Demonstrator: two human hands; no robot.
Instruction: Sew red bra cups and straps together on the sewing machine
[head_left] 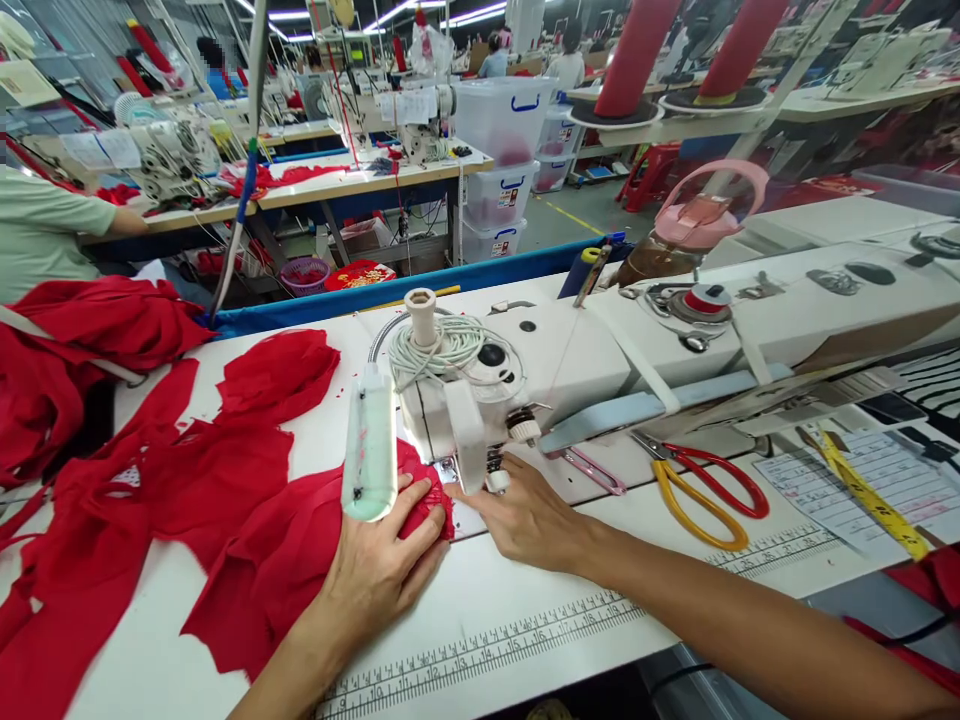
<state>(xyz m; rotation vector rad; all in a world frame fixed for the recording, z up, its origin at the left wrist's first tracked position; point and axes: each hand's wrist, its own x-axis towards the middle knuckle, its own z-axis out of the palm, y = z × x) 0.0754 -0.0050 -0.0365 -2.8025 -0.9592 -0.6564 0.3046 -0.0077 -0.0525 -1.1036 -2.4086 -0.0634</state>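
Under the head of a white sewing machine (577, 350) lies the edge of a red fabric piece (277, 560). My left hand (386, 555) rests on that fabric with its fingers spread, just below the lit lamp (370, 450). My right hand (525, 510) is beside the needle area, its index finger pointing at the fabric's right edge; its other fingers are curled and partly hidden by the machine, so whether they hold anything is unclear. More red fabric trails off to the left.
Scissors (705, 490) with yellow and red handles lie right of my right hand, near pink tweezers (592, 470). Farther right are a yellow tape measure (862, 490) and a written sheet (802, 480). A pink-lidded bottle (690, 220) stands behind the machine. Another person's arm (67, 220) is at left.
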